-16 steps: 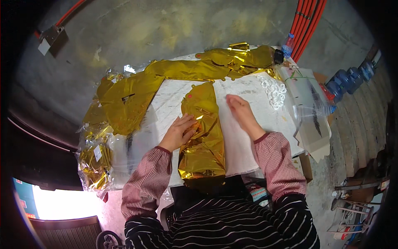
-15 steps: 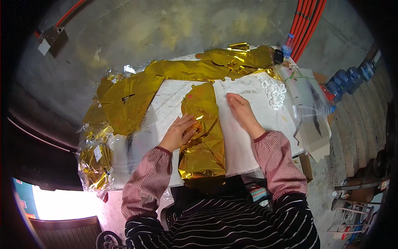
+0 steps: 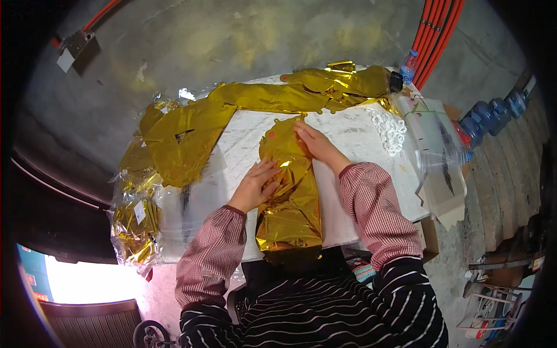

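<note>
A flat gold foil balloon (image 3: 293, 217) lies lengthwise in front of me, its near end hanging toward my lap. It has small tabs at the far end and a red spot near its top left. My left hand (image 3: 255, 184) rests on its left side, fingers spread over the creased foil. Across the balloon, my right hand (image 3: 318, 144) touches the upper right edge with its fingers laid flat on the foil. More gold foil balloons (image 3: 267, 97) lie along the back of the table and down its left side (image 3: 177, 139).
The white-covered table (image 3: 342, 214) carries a pile of white rings (image 3: 387, 132) at the right. Beside them lies a stack of clear plastic bags (image 3: 430, 130). A small bottle (image 3: 409, 66) stands at the back right corner. Crumpled plastic wrapping with gold foil (image 3: 136, 223) sits at the left edge.
My right hand has moved left from the bare table onto the balloon's upper right edge. The left hand stays on the foil. The whole view has shifted slightly.
</note>
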A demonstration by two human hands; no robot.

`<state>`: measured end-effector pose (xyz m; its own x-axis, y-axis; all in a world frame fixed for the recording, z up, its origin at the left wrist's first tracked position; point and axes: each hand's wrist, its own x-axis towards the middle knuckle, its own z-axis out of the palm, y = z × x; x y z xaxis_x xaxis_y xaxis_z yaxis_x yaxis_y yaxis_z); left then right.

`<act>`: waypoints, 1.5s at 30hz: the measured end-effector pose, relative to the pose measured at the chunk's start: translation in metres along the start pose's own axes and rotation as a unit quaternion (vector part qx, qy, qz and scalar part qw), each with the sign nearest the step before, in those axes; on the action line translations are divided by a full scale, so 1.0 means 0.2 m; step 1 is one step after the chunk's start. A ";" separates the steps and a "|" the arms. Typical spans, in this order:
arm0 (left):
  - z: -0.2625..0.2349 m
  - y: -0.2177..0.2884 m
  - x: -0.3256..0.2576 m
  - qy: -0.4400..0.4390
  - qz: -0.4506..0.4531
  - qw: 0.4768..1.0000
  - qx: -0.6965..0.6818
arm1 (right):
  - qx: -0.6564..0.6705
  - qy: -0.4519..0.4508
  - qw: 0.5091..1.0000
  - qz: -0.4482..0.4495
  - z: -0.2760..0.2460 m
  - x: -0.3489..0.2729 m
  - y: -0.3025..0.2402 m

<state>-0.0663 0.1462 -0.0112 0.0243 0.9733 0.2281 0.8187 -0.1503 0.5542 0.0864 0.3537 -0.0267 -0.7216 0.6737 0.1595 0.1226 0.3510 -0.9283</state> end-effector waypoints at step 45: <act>-0.05 0.24 -0.29 0.156 -0.238 0.926 -0.248 | -0.423 -0.125 0.863 -0.247 0.20 -0.09 -0.07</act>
<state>-0.0340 0.0801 0.0099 -0.5016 0.8642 0.0393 0.3268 0.1473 0.9335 0.0700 0.3109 -0.0310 -0.9398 0.1810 0.2898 0.1345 0.9757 -0.1732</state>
